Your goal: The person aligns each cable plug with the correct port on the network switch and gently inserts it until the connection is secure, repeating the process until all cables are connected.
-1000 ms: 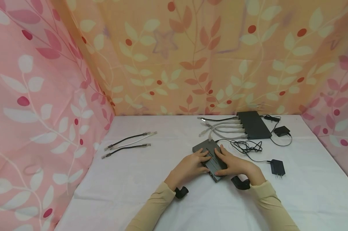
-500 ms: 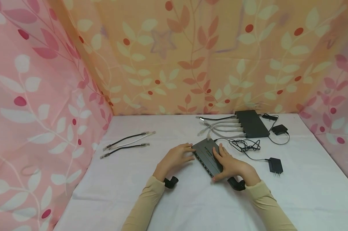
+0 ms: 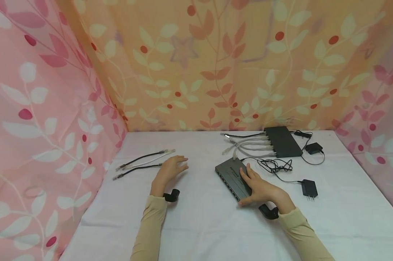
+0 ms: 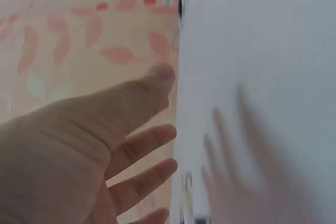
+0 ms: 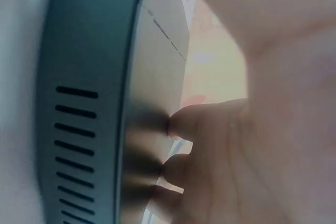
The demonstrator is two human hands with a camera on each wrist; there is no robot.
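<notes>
A grey network switch (image 3: 232, 177) with a row of ports along its left side lies tilted on the table. My right hand (image 3: 261, 186) rests on it, fingertips on the top face and thumb at the near end. The right wrist view shows the switch's slotted side (image 5: 76, 129) and several fingertips (image 5: 181, 121) touching the top. My left hand (image 3: 170, 170) is over the table, holding nothing, fingers loosely extended. It is nearest to three short network cables: a far black one (image 3: 141, 157), a white one (image 3: 150, 160) and a near black one (image 3: 136, 169), partly hidden by the hand.
A black switch (image 3: 282, 142) with several short cables (image 3: 253, 145) plugged in lies at the back right. One pale plug (image 3: 234, 154) sits at the grey switch's far end. A coiled power cord (image 3: 276, 165) leads to an adapter (image 3: 309, 188); another adapter (image 3: 313, 148) lies behind.
My left hand has left the grey switch and moved leftward to the loose cables. The right hand stays on the switch.
</notes>
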